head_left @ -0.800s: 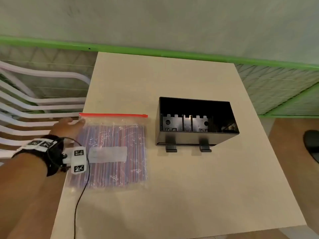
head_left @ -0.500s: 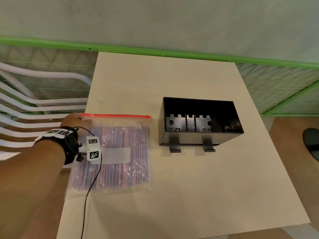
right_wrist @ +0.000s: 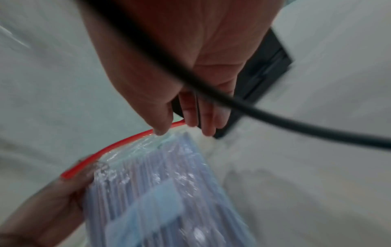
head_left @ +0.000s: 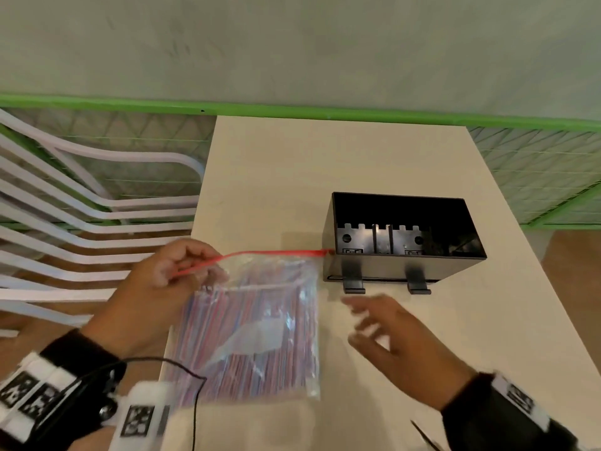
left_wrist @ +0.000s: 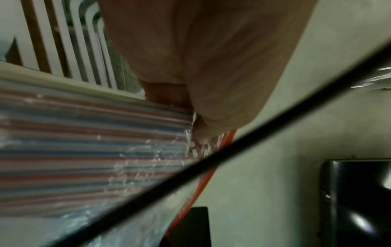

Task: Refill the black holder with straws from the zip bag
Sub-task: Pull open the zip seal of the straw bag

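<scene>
A clear zip bag (head_left: 253, 330) packed with red and blue straws hangs lifted off the beige table, its red zip strip (head_left: 276, 253) running toward the black holder (head_left: 403, 239). My left hand (head_left: 169, 281) pinches the bag's top left corner at the red strip (right_wrist: 88, 162). My right hand (head_left: 380, 323) hovers open just right of the bag, fingers spread and pointing at the zip end, touching nothing in the head view. The holder stands open-topped on the right half of the table with no straws visible inside. The straws (left_wrist: 84, 150) fill the left wrist view.
The beige table (head_left: 325, 164) has bare surface behind and in front of the holder. White chair slats (head_left: 81, 206) stand beyond the table's left edge. A green rail (head_left: 292, 109) runs along the wall behind. A black wrist cable (head_left: 195, 402) dangles over the bag's lower corner.
My left hand has taken hold of the bag's top left corner and lifted it from lying flat. My right hand has come into view near the bag's right side.
</scene>
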`<control>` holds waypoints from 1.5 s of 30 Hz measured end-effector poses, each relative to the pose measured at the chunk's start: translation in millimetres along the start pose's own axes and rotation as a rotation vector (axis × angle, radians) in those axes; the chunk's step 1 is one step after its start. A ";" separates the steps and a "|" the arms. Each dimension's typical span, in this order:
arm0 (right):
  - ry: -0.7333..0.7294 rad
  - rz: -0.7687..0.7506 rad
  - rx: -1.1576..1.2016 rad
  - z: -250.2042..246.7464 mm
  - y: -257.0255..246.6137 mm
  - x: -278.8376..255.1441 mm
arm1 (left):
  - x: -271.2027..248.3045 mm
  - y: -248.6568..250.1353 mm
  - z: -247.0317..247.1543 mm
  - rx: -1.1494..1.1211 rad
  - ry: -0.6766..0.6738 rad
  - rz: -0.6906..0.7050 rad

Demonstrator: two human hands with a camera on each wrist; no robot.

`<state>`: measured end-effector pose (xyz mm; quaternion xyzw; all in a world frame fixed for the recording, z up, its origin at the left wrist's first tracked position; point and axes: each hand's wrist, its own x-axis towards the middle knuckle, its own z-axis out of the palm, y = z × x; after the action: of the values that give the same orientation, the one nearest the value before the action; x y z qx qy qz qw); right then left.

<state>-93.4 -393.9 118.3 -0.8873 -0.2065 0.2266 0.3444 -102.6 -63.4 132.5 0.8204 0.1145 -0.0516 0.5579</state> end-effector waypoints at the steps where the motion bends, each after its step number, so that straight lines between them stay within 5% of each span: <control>1: 0.036 0.017 -0.033 3.4 -9.1 14.1 | -11.6 7.0 1.0 -0.017 -0.048 0.014; 4: 0.133 -0.131 -0.162 7.6 -30.4 51.5 | -35.9 18.2 0.6 -0.074 -0.142 0.074; 8: 0.185 -0.115 -0.150 1.0 -36.3 64.6 | -46.6 17.6 -4.4 -0.163 -0.053 0.131; 16: 0.277 -0.021 0.281 -38.7 -0.7 17.6 | -46.6 15.1 5.9 -0.267 0.140 0.085; 23: 0.492 -0.137 0.634 -71.5 8.9 -19.7 | -35.2 44.4 44.2 0.181 0.203 0.088; 27: 0.555 -0.077 0.499 -81.0 16.3 -27.4 | -37.9 85.5 54.6 0.562 0.287 0.360; 34: 0.488 -0.116 0.508 -80.1 18.1 -28.9 | -22.6 167.8 151.7 0.705 -0.283 0.735; 45: 0.474 -0.175 0.668 -104.4 39.1 -51.5 | -17.6 173.5 193.9 0.635 -0.335 0.591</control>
<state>-70.1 -501.4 173.1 -0.7334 -0.1113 0.0403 0.6694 -68.7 -306.5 220.9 0.9284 -0.2372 -0.0549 0.2807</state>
